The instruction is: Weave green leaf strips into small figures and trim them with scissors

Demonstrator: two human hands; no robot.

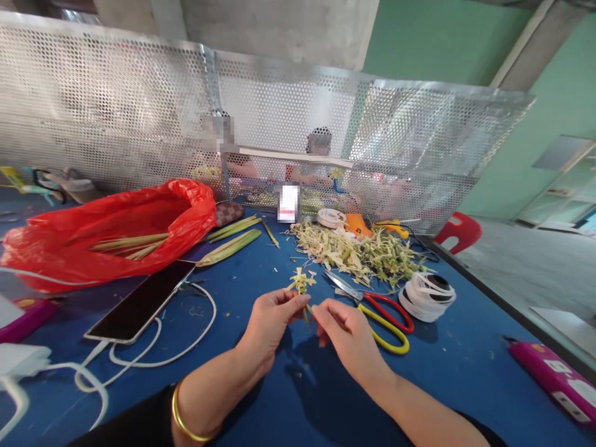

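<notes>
Seemingly, shaping is in hand; the left hand (pixel 272 316) pinches a small leaf flower (pixel 302 282) over the blue table (pixel 246 279); the right hand (pixel 347 329) curls just beside it, pinching or not I cannot tell; next likely calls for a steady left hold.

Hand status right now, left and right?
Left hand: closed, pinching a small yellow-green plant piece.
Right hand: fingers curled close by the piece's lower end; firm grip cannot be told.
</notes>
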